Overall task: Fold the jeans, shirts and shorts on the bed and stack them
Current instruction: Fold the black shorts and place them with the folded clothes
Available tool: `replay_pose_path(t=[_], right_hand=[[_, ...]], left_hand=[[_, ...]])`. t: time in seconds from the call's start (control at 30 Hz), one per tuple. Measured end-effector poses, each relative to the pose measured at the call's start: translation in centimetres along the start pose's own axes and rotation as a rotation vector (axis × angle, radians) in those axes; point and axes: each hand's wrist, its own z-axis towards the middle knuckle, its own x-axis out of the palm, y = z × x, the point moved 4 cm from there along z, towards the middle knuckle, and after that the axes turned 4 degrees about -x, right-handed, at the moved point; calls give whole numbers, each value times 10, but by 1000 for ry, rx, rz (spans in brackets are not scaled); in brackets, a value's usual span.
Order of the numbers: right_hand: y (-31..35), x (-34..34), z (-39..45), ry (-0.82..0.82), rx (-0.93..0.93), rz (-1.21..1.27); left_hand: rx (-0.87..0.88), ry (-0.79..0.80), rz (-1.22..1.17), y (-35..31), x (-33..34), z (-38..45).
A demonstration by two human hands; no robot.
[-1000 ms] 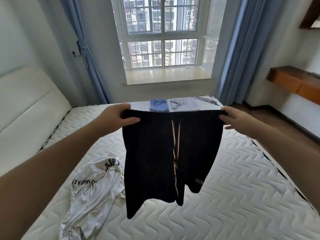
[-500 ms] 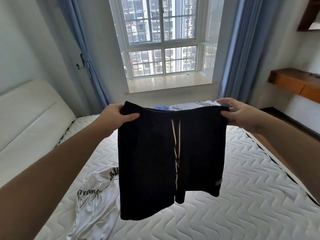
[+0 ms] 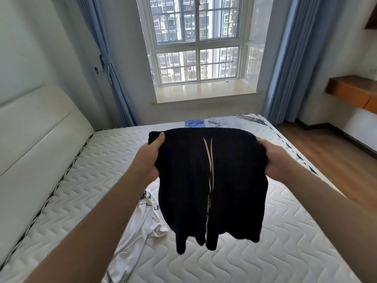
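Observation:
Black shorts (image 3: 228,186) with pale drawstrings hang in the air over the bed (image 3: 285,231). My left hand (image 3: 149,160) grips the left end of the waistband, thumb on top. My right hand (image 3: 275,162) grips the right end, fingers curled into the cloth. The legs dangle just above the mattress. A crumpled white T-shirt with black lettering (image 3: 142,225) lies on the mattress below and left of the shorts, partly hidden by them. At the far edge of the bed lie folded blue jeans (image 3: 194,122) and a folded grey garment (image 3: 220,121).
A padded white headboard (image 3: 36,144) runs along the bed's left side. Wood floor (image 3: 330,148) and a wall-mounted wooden shelf (image 3: 353,90) are at the right. Beyond the bed are a window with a sill (image 3: 200,94) and blue curtains.
My hands have come closer to me and lower with the shorts, and the waistband now sags and curves between them. The shorts' legs have swung down near the mattress.

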Motion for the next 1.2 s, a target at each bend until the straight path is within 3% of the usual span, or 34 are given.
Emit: replay_pose_path(t=[0.1, 0.2, 0.33, 0.5, 0.67, 0.8, 0.9, 1.07, 1.13, 1.2], right_hand=[[-15, 25, -14, -63, -38, 98], [-22, 55, -31, 14, -100, 124], [-20, 83, -61, -59, -369, -318], [-22, 98, -88, -4, -548, -445], [-26, 98, -100, 193, -522, -433], [-26, 93, -99, 316, -468, -479], [-26, 88, -95, 342, -463, -442], [-21, 76, -89, 432, -371, -422], [-12, 69, -89, 398, -423, -447], [2, 58, -89, 219, -564, -468]], left_hand=[[33, -82, -46, 9, 20, -8], [131, -143, 34, 19, 42, -18], [363, -246, 282, 35, 65, -35], [572, -197, 452, 49, 84, -53], [473, -123, 374, 50, 81, -50], [333, 73, 255, 47, 80, -47], [374, 200, 326, 46, 83, -44], [402, 113, 402, 45, 78, -34], [330, 120, 254, 43, 74, -32], [243, 114, 122, 42, 71, -31]])
